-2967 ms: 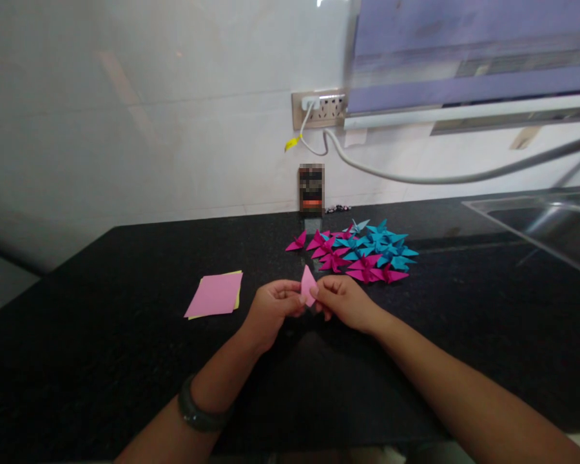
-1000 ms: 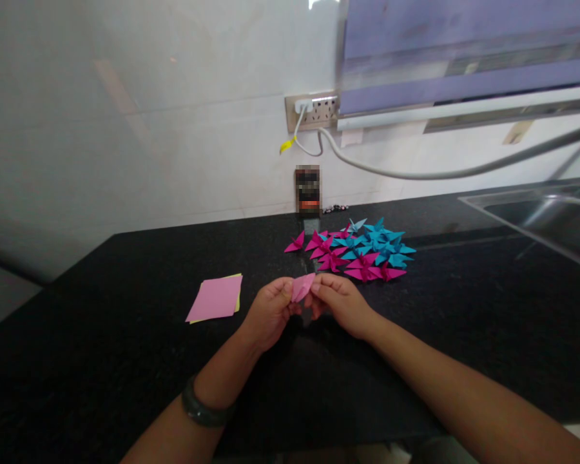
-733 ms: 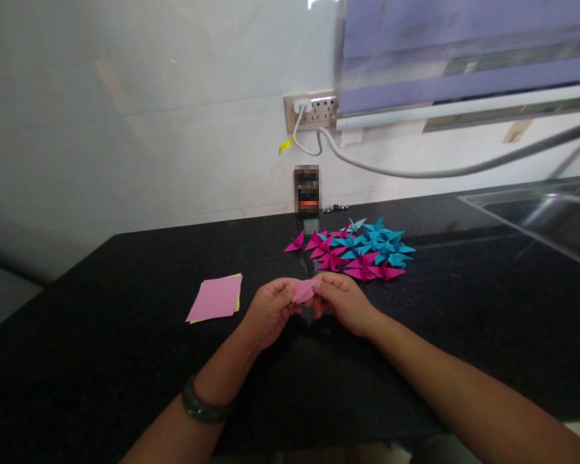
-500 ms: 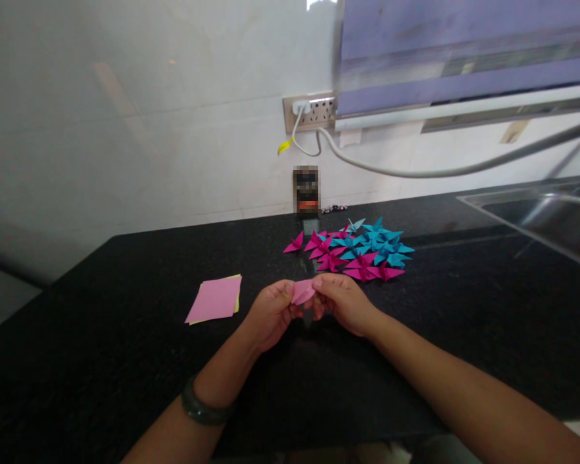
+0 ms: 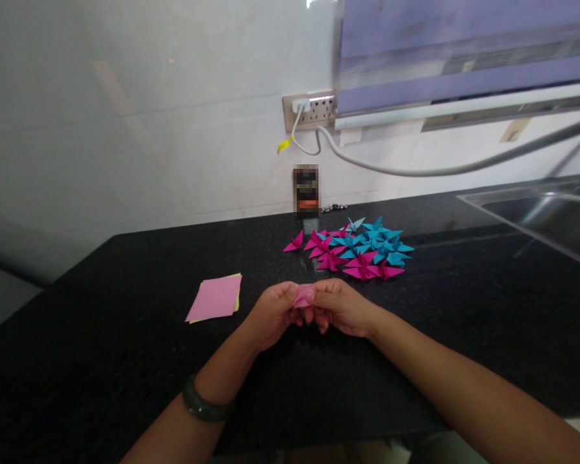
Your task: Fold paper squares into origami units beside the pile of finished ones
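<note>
A small folded piece of pink paper (image 5: 304,296) is held between my two hands above the counter. My left hand (image 5: 274,314) pinches its left edge between thumb and fingers. On the other side, my right hand (image 5: 342,305) grips the right edge, thumb on top. Fingertips of both hands show beneath the paper, and the grips cover its ends. Just beyond the hands lies a group of folded paper cranes, magenta ones (image 5: 330,260) at the left and front, blue ones (image 5: 377,242) at the right, and one pale blue crane (image 5: 355,225) at the back.
Left of my hands, a stack of square paper (image 5: 215,298) has pink on top and yellow below. A phone-like blurred object (image 5: 307,190) leans on the wall beneath a socket (image 5: 310,111). A sink (image 5: 536,219) is set into the black counter (image 5: 140,361) at right.
My right thumb and fingers have shifted slightly down and inward over the paper's right end. Less of the pink paper shows, and it looks flatter. The cranes and the stack stay put.
</note>
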A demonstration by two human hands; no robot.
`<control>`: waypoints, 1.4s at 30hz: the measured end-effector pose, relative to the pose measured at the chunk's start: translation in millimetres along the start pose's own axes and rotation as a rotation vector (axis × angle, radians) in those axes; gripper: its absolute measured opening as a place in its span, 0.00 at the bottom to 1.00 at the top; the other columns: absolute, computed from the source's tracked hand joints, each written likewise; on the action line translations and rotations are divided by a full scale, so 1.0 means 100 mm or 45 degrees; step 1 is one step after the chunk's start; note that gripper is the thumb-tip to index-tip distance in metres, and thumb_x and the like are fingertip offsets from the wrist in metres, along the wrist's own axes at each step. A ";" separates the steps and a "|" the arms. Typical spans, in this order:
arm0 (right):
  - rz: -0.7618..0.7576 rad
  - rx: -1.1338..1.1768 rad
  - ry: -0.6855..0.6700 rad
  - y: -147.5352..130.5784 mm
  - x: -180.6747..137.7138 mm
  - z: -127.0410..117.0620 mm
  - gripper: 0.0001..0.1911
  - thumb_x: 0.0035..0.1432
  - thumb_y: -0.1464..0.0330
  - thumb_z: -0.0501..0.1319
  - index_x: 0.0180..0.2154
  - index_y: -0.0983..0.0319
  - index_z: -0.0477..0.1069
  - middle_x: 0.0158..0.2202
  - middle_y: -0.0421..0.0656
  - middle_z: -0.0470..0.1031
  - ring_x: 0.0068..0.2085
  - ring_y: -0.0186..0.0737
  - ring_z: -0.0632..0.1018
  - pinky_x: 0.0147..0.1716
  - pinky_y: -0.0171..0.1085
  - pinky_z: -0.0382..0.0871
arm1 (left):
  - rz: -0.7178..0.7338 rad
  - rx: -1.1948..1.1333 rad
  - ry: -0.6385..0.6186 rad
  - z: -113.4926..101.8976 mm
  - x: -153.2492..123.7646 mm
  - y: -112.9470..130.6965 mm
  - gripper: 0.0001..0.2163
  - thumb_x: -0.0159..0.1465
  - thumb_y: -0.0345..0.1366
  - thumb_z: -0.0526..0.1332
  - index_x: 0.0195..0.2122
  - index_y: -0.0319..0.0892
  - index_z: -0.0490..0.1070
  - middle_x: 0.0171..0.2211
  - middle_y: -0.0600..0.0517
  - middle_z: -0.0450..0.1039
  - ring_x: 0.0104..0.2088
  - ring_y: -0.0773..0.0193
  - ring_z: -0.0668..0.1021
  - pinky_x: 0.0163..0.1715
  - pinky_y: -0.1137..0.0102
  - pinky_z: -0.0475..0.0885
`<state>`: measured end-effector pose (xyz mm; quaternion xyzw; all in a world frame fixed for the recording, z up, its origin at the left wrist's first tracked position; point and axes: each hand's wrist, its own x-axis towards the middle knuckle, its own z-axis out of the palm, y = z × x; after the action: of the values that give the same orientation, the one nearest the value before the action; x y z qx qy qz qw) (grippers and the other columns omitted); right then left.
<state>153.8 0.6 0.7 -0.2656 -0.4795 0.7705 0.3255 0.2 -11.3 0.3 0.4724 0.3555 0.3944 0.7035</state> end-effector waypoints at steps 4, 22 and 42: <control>0.015 0.200 0.010 0.05 0.03 0.05 0.14 0.46 0.61 0.63 0.24 0.68 0.70 0.20 0.39 0.72 0.15 0.22 0.66 0.16 0.26 0.66 | 0.060 -0.078 0.118 0.01 0.02 0.00 0.12 0.55 0.44 0.59 0.29 0.40 0.63 0.17 0.57 0.65 0.17 0.71 0.68 0.20 0.75 0.62; -0.310 -0.940 0.392 0.19 0.10 -0.12 0.16 0.56 0.61 0.52 0.24 0.65 0.70 0.20 0.40 0.70 0.20 0.31 0.70 0.19 0.29 0.60 | 0.224 0.614 0.574 -0.04 0.02 0.07 0.14 0.53 0.45 0.59 0.24 0.38 0.73 0.23 0.50 0.75 0.27 0.62 0.76 0.29 0.70 0.69; -0.314 -1.072 0.285 0.09 0.06 -0.19 0.12 0.57 0.67 0.49 0.25 0.64 0.65 0.22 0.39 0.68 0.24 0.31 0.71 0.25 0.29 0.62 | -0.055 0.244 0.189 -0.14 0.04 0.03 0.11 0.54 0.40 0.61 0.31 0.36 0.73 0.29 0.50 0.74 0.30 0.69 0.74 0.34 0.74 0.69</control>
<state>161.6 12.8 -15.6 -0.3974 -0.7410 0.4304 0.3282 -10.7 -2.2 -1.3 0.4993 0.4529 0.3773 0.6350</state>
